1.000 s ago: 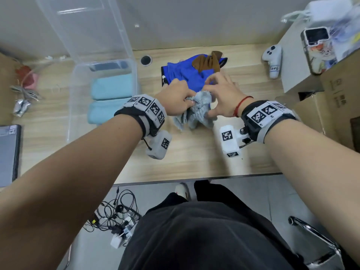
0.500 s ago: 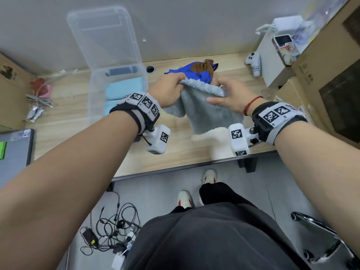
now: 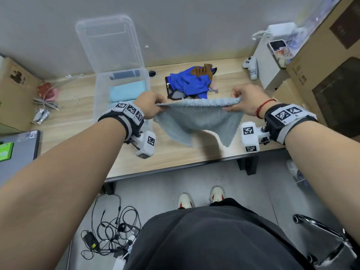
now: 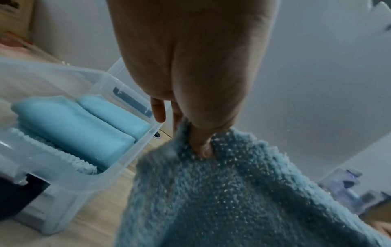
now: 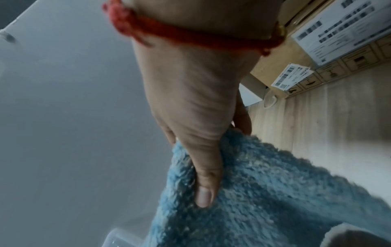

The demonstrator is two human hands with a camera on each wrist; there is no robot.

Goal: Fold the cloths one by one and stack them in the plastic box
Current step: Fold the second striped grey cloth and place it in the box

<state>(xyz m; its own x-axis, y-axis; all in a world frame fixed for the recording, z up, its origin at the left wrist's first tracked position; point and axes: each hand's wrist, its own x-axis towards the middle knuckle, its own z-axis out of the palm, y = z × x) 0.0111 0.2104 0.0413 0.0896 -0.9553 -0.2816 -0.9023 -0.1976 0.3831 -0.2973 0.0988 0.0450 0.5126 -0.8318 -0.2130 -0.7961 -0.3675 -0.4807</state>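
Note:
A fluffy grey-blue cloth [image 3: 196,119] hangs stretched in the air above the wooden table. My left hand [image 3: 151,106] pinches its left top corner and my right hand [image 3: 241,99] pinches its right top corner. The wrist views show each thumb pressed into the pile of the cloth [image 4: 232,192] [image 5: 275,192]. The clear plastic box [image 3: 101,88] stands to the left with light blue folded cloths [image 3: 127,90] inside, also seen as folded cloths [image 4: 74,127] from the left wrist. A heap of blue and brown cloths [image 3: 191,80] lies behind the held cloth.
The box's clear lid [image 3: 111,41] leans on the wall behind it. A white controller [image 3: 251,67], a white box and cardboard boxes [image 3: 327,78] crowd the right end. A laptop [image 3: 17,149] lies at the left edge. Cables [image 3: 111,230] lie on the floor.
The crumpled cloth was lifted off the table and spread out. Both hands moved apart along its top edge, so it now hangs stretched between them.

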